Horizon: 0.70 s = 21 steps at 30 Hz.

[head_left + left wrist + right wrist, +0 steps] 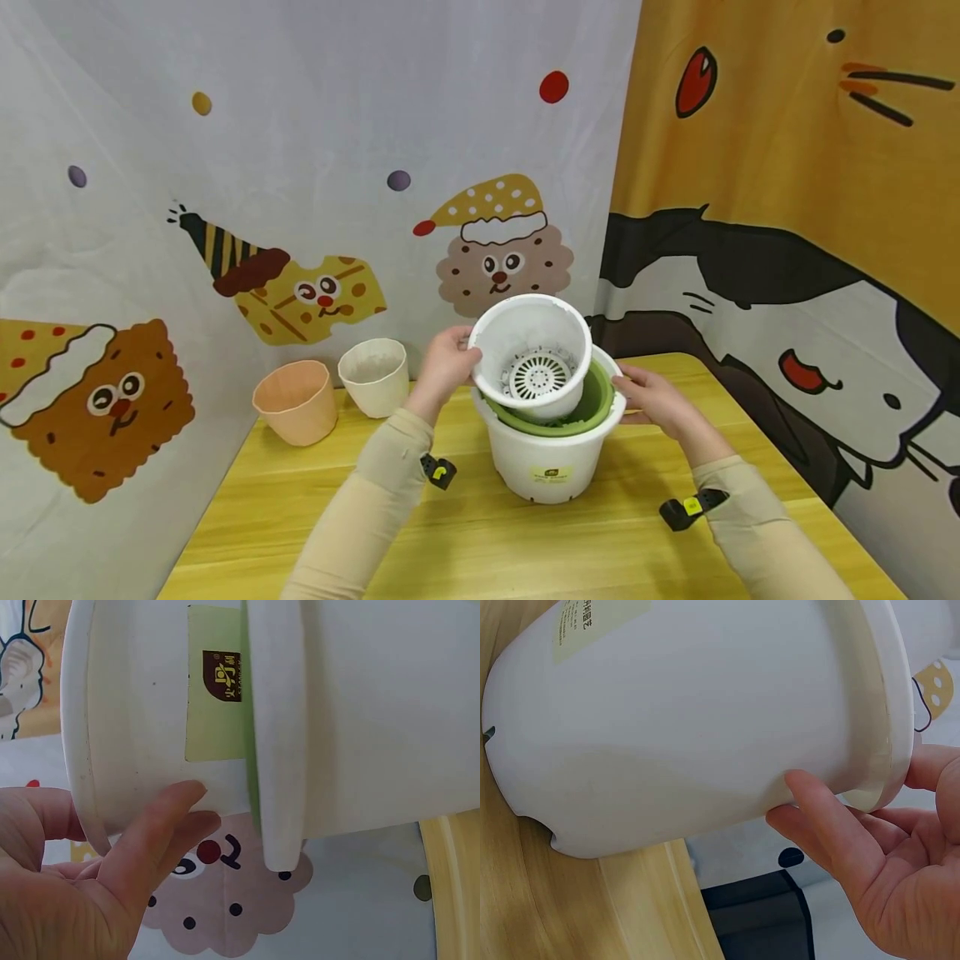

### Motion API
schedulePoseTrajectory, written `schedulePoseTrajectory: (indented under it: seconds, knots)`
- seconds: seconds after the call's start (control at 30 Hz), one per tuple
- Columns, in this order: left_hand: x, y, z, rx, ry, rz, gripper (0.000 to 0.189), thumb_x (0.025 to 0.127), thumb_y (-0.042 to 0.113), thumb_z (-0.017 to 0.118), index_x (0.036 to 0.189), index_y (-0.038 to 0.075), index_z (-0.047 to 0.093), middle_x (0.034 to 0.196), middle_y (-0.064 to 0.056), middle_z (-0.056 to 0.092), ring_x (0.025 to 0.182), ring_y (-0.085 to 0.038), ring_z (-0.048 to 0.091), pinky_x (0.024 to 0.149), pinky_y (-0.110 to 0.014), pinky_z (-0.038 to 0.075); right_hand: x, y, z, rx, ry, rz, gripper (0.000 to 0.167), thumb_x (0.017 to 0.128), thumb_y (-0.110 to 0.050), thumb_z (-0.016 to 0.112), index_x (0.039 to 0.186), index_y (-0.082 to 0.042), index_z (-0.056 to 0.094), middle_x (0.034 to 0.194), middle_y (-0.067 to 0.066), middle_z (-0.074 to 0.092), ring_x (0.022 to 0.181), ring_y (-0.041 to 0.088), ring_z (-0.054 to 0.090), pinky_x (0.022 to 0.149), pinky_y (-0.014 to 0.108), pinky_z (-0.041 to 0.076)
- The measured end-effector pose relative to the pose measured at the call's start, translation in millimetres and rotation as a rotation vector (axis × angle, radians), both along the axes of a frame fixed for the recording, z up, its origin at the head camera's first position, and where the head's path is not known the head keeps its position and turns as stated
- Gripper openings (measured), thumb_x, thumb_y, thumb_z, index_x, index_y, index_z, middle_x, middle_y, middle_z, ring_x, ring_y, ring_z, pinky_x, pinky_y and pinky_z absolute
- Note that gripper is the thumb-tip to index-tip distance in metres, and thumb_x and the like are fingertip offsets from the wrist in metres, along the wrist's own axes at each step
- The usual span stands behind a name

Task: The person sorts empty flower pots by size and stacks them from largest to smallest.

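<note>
My left hand [447, 364] pinches the rim of a small white flower pot [534, 346] with a slotted drain bottom. This pot is tilted and sits partly inside a green pot [597, 392], which is nested in a large white flower pot [547, 462] with a yellowish label. In the left wrist view the left hand's [97, 881] thumb and fingers lie on either side of the small pot's rim. My right hand [654, 402] grips the large pot's rim at its right side. In the right wrist view, fingers [829, 817] press the large pot's outer wall below the rim.
An orange pot [297, 408] and a cream pot [375, 383] stand side by side at the table's back left. The wooden table [465, 542] meets a printed cloth [315, 167] behind it. Another printed cloth [750, 167] hangs along the right side.
</note>
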<state>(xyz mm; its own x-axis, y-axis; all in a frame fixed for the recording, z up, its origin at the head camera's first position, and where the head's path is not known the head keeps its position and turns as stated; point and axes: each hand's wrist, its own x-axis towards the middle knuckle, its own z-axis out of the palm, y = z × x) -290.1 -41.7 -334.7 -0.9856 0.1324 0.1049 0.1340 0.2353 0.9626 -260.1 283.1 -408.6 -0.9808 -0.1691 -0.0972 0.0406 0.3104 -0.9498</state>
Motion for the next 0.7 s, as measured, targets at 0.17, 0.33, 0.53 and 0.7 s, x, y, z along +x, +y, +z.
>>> schedulePoseTrajectory:
  seconds: [0.17,0.33,0.53,0.7]
  knots:
    - [-0.9,3.7,-3.2,-0.034,0.023,0.018,0.043,0.085,-0.006,0.053,0.128,-0.010,0.058,0.107,-0.029,0.067,0.082,-0.038,0.071,0.055,-0.035,0.060,0.1,-0.9,1.1,0.004,-0.003,-0.008,0.060,0.107,-0.027,0.044,0.154,0.003,0.024,0.143,0.034,0.040,0.109,0.031,0.063,0.085,0.042,0.057]
    - [-3.5,8.7,-7.4,-0.095,0.036,0.045,0.043,0.084,-0.006,0.055,0.126,-0.008,0.061,0.103,-0.026,0.069,0.077,-0.033,0.070,0.053,-0.034,0.059,0.3,-0.8,0.7,0.007,0.003,-0.003,0.060,0.107,-0.028,0.045,0.154,0.003,0.025,0.143,0.033,0.041,0.110,0.032,0.063,0.086,0.043,0.057]
    - [-6.5,13.0,-9.8,-0.174,0.024,0.043,0.040,0.085,-0.004,0.056,0.124,-0.007,0.063,0.100,-0.022,0.069,0.073,-0.026,0.069,0.053,-0.031,0.058,0.4,-0.6,-0.1,0.006,0.007,-0.005,0.060,0.107,-0.027,0.045,0.153,0.004,0.025,0.143,0.033,0.041,0.109,0.032,0.063,0.087,0.045,0.056]
    - [-8.1,15.7,-9.7,-0.233,0.030,0.062,0.037,0.086,-0.001,0.058,0.122,-0.005,0.066,0.100,-0.019,0.070,0.069,-0.022,0.067,0.052,-0.029,0.056,0.3,-0.5,-0.2,0.003,0.005,-0.010,0.060,0.107,-0.027,0.044,0.154,0.004,0.024,0.143,0.034,0.040,0.109,0.032,0.063,0.087,0.045,0.056]
